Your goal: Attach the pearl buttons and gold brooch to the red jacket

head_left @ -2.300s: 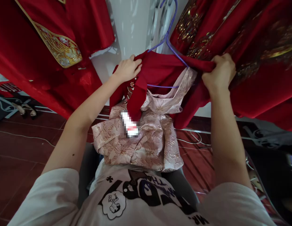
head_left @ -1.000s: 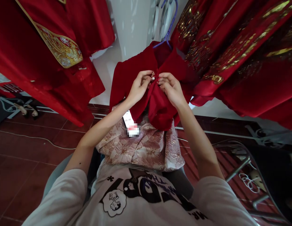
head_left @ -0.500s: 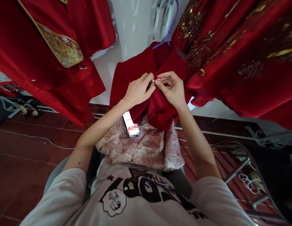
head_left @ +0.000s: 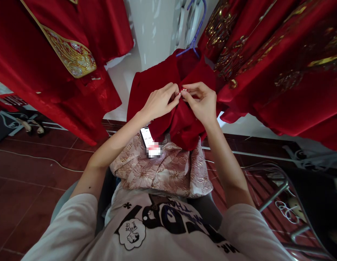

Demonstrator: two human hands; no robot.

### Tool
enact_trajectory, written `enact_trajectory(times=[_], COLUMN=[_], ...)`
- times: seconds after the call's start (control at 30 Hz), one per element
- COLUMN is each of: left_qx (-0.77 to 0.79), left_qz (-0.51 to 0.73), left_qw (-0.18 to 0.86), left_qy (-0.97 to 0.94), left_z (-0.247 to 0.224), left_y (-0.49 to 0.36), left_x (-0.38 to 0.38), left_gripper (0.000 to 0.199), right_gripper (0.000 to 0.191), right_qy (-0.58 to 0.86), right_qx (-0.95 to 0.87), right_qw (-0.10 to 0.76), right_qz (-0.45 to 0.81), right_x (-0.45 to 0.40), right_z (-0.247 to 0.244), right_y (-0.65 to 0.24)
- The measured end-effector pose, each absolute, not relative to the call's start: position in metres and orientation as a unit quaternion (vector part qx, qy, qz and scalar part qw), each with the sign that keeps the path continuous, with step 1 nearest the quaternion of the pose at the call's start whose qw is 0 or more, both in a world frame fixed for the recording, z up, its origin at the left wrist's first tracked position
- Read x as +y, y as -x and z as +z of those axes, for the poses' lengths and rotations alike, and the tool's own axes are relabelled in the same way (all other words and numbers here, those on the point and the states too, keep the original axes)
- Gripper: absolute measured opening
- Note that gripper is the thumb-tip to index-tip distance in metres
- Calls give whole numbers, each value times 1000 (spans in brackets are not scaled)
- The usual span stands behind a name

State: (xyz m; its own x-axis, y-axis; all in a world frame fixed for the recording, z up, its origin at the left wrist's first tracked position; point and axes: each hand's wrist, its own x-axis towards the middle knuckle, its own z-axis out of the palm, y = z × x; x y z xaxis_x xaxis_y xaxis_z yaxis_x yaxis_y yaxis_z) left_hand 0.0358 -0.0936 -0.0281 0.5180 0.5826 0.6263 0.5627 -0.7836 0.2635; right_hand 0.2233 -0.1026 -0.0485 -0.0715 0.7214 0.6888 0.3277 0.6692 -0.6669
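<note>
A dark red velvet jacket (head_left: 153, 81) hangs from a purple hanger (head_left: 194, 42), its lower part resting over my lap. My left hand (head_left: 161, 100) pinches the jacket's front edge, thumb and forefinger close together beside a small pearl-like bead. Right beside it, my right hand (head_left: 202, 99) is closed in a pinch on a small pearl-beaded button (head_left: 184, 90). The fingertips of both hands nearly touch, and they partly hide the fastening. Below the hands, a pink brocade cloth (head_left: 168, 174) covers my lap, with a phone (head_left: 147, 135) showing a timer lying on it.
Red garments with gold embroidery (head_left: 67, 50) hang at the left, and more red garments (head_left: 266, 90) hang close on the right. Behind the jacket is a white wall (head_left: 150, 36). A metal-framed chair (head_left: 277, 195) stands at the lower right. A thin cable crosses the tiled floor (head_left: 29, 195).
Both hands stay at the jacket front. My right hand has shifted slightly right, and the bead by my left fingertips now sits closer to the beaded button.
</note>
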Motion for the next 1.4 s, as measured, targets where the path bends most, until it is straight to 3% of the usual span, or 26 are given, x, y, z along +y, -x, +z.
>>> enact_trajectory(times=[0.2, 0.67, 1.13, 1.23, 1.4], left_qx=[310, 256, 282, 301, 301], left_qz=[343, 270, 282, 342, 422], left_qw=[10, -51, 10, 68, 303], left_qy=[-886, -927, -917, -887, -799], left_z=[-22, -17, -21, -26, -52], left_y=[-34, -27, -40, -51, -62], left_x=[-92, -88, -78, -87, -94], left_gripper=[8, 17, 11, 13, 21], right_gripper=[43, 39, 43, 50, 71], right_qy=[365, 377, 377, 382, 367], right_qx=[-716, -738, -760, -744, -736], right_qw=[569, 523, 502, 521, 534], right_qz=[176, 200, 170, 170, 196], right_x=[-102, -104, -93, -84, -87], right_z=[-47, -45, -48, -57, -72], right_y=[-226, -227, -226, -225, -228])
